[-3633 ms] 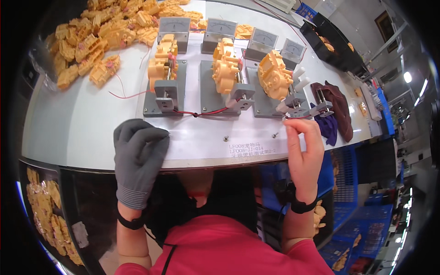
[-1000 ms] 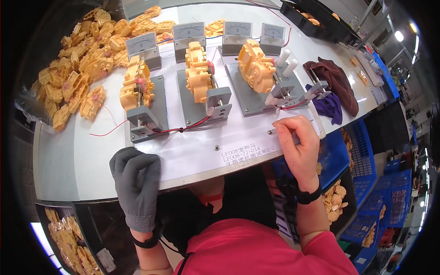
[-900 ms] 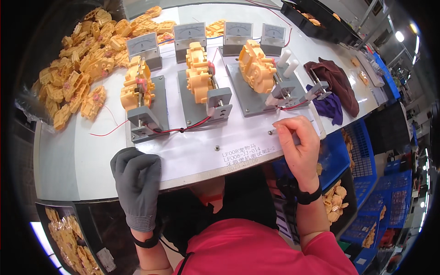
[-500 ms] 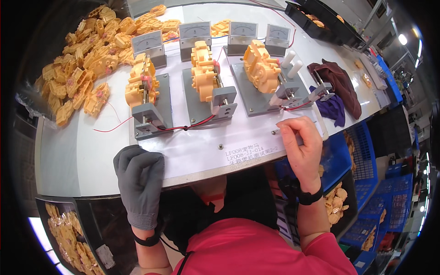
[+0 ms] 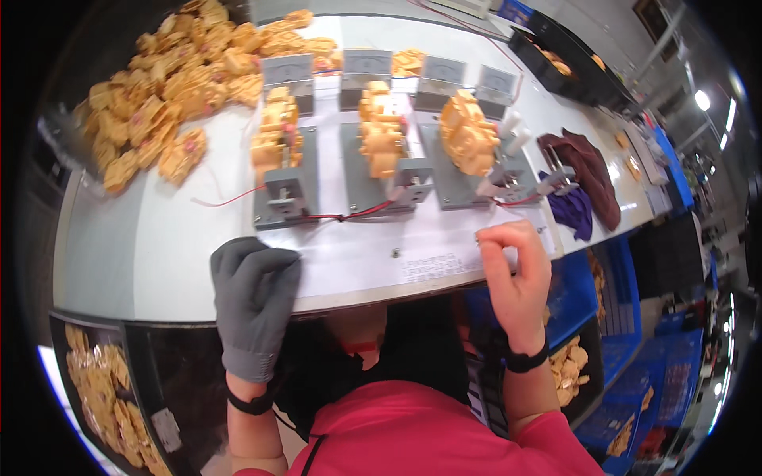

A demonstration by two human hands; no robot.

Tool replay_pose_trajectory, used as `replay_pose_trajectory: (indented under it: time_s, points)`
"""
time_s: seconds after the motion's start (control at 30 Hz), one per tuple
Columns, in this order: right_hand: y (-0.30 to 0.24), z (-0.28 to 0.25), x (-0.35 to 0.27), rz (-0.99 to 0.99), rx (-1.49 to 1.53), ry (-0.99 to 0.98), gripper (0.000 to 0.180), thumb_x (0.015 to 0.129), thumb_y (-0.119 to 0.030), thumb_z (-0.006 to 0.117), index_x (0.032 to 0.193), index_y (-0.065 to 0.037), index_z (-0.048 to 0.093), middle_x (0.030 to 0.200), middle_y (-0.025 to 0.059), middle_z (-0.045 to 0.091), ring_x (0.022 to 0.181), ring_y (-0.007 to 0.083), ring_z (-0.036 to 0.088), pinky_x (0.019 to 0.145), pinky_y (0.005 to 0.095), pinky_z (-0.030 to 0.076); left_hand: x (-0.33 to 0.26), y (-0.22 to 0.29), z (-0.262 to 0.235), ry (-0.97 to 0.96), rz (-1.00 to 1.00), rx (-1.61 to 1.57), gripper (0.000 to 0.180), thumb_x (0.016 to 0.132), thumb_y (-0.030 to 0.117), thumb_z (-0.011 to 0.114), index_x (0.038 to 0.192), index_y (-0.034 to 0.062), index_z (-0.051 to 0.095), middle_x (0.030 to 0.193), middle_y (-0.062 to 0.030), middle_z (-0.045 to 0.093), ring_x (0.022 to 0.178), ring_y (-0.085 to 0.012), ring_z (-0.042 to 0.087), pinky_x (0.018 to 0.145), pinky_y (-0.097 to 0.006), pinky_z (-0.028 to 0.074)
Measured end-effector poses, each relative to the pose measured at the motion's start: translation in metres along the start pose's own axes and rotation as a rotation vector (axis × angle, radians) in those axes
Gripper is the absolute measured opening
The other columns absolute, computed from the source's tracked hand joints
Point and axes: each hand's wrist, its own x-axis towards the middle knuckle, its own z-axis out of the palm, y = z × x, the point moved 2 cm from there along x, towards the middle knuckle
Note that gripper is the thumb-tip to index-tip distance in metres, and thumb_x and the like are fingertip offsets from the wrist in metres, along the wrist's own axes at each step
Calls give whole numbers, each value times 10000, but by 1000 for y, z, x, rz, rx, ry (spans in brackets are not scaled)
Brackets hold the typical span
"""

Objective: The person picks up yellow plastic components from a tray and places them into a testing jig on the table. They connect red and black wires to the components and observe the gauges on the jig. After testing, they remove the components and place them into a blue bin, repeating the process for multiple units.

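Note:
My left hand (image 5: pixel 255 305), in a grey glove, is at the table's front edge with its fingers curled in; the fingertips are hidden. My bare right hand (image 5: pixel 516 278) is near the front right of the white sheet, thumb and forefinger drawn together. Whatever may be between its fingertips is too small to make out. Beyond my hands stand three grey test fixtures, each carrying a yellow plastic gearbox: a left one (image 5: pixel 274 147), a middle one (image 5: pixel 381 139) and a right one (image 5: pixel 468 135). Neither hand touches them. A red and black wire (image 5: pixel 361 213) links the fixtures.
Behind the fixtures stand several panel meters (image 5: pixel 367 67). A heap of yellow gearboxes (image 5: pixel 171 87) covers the far left. Brown cloth (image 5: pixel 591 170) and purple cloth (image 5: pixel 573 214) lie at the right. Below the table are a tray of yellow parts (image 5: pixel 99 373) and blue crates (image 5: pixel 575 293).
The whole view has shifted and blurred slightly, so the fixtures appear further right. My right fingertips now cover the small screw they were beside. My left hand stays curled at the edge.

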Motion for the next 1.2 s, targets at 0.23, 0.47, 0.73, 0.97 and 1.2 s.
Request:
replay_pose_trajectory:
  time_s: [0.23,0.47,0.73,0.97,1.2]
  points:
    - [-65,75,25,-77,388,-267,383,892,-122,705,1234,-31,560,1083,128,601,932,244,597,818,346,494,17,-9,-31,-102,-297,-452,241,958,90,606,1178,-7,619,1079,-65,630,1016,-148,568,917,-285,450]
    - [-68,108,29,-44,500,-307,488,920,-180,687,1325,-2,483,1135,169,565,1009,275,571,888,381,474,88,-7,-75,-283,-229,-371,398,1042,240,479,1380,35,525,1257,-64,586,1138,-150,580,962,-288,476]
    - [-69,116,36,-51,587,-299,473,902,-179,705,1304,-8,523,1143,161,597,1003,266,600,895,366,487,148,22,-42,-572,-289,-379,453,1036,254,474,1465,112,460,1531,-103,361,1228,-235,566,918,-321,536]
    - [-74,118,27,-1,578,-364,443,832,-90,737,1251,-48,603,998,81,639,900,185,606,832,322,493,182,22,-9,-449,47,485,584,775,347,647,1267,42,575,1084,-238,679,1001,-346,678,851,-435,546]
    - [-58,111,24,16,575,-331,492,863,-88,690,1334,-42,555,1094,74,600,952,173,556,901,305,425,182,26,-116,38,142,114,700,749,324,727,1328,-29,552,1048,-220,690,935,-262,697,790,-357,569]
